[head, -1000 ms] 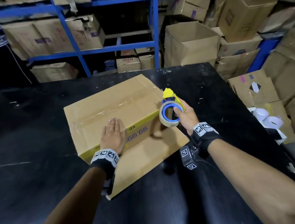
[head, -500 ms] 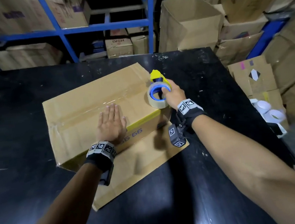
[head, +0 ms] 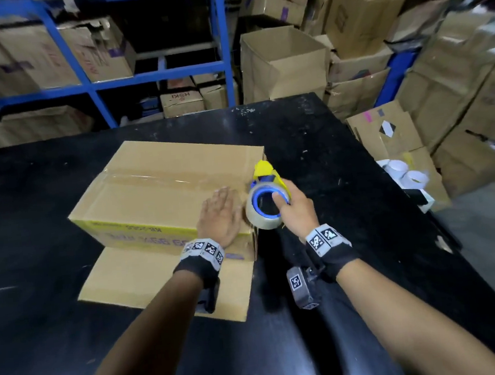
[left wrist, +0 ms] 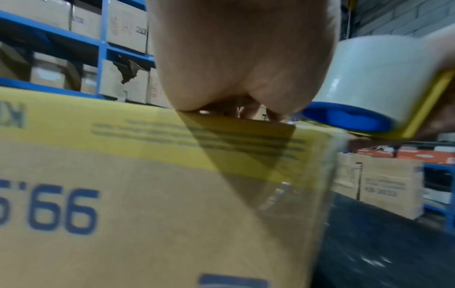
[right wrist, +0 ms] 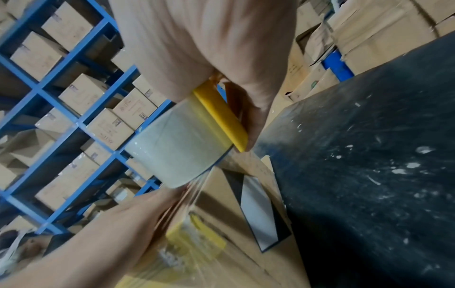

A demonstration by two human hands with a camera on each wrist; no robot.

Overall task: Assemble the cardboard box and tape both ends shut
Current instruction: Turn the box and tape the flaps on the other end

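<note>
A brown cardboard box (head: pixel 163 191) with a yellow band and blue print lies on the black table (head: pixel 327 156), a clear tape strip running along its top seam. My left hand (head: pixel 221 210) lies flat on the box top near its right end, fingers straight; the left wrist view shows the palm (left wrist: pixel 241 58) resting on the box edge (left wrist: pixel 172 155). My right hand (head: pixel 293 210) grips a yellow tape dispenser (head: pixel 266 173) with a clear tape roll (head: pixel 265 212) on a blue core, held at the box's right end. In the right wrist view, tape stretches from the roll (right wrist: pixel 177 144) down over the box corner.
A flat cardboard sheet (head: pixel 158 281) lies under the box towards me. Blue shelving (head: pixel 152 73) with cartons stands behind the table. Open and stacked cartons (head: pixel 283 61) crowd the right side, with white tape rolls (head: pixel 400 171) on a box beside the table edge.
The box has turned so its long side faces me. My left hand slid to the box's right end, and the dispenser stays at that end beside it.
</note>
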